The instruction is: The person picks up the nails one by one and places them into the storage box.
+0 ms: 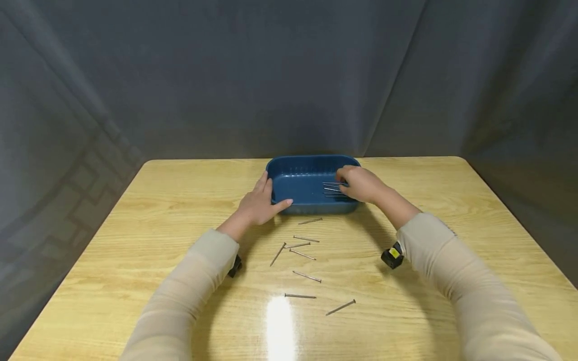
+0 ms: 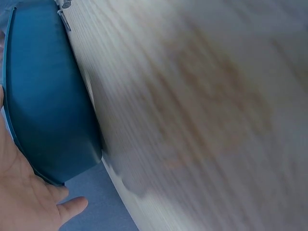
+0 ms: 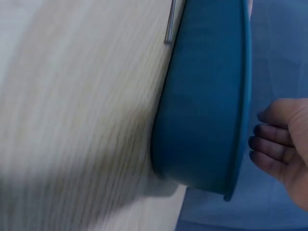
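A blue plastic tray (image 1: 303, 188) sits on the wooden table (image 1: 451, 200) at the far middle, at twelve o'clock from the person. Inside it, toward its three o'clock end, lie a few nails in the tray (image 1: 331, 189), side by side and pointing across the tray. The right hand (image 1: 361, 183) reaches over the tray's three o'clock rim with fingers curled down at the heads of those nails; whether it pinches one or only touches them cannot be told, and the right wrist view shows just the curled fingertips (image 3: 269, 139) beyond the tray's rim (image 3: 243, 110). The left hand (image 1: 261, 202) is spread wide and flat against the tray's nine o'clock end, thumb along the near wall, fingers straight; the left wrist view shows the open palm (image 2: 21, 192) touching the tray's outer wall (image 2: 48, 110). On the table at six o'clock from the tray, loose nails (image 1: 303, 253) lie scattered, the closest one (image 1: 310, 220) just beside the near wall, the farthest pair (image 1: 340, 307) near the person. Behind the table hangs a grey curtain (image 1: 289, 75).
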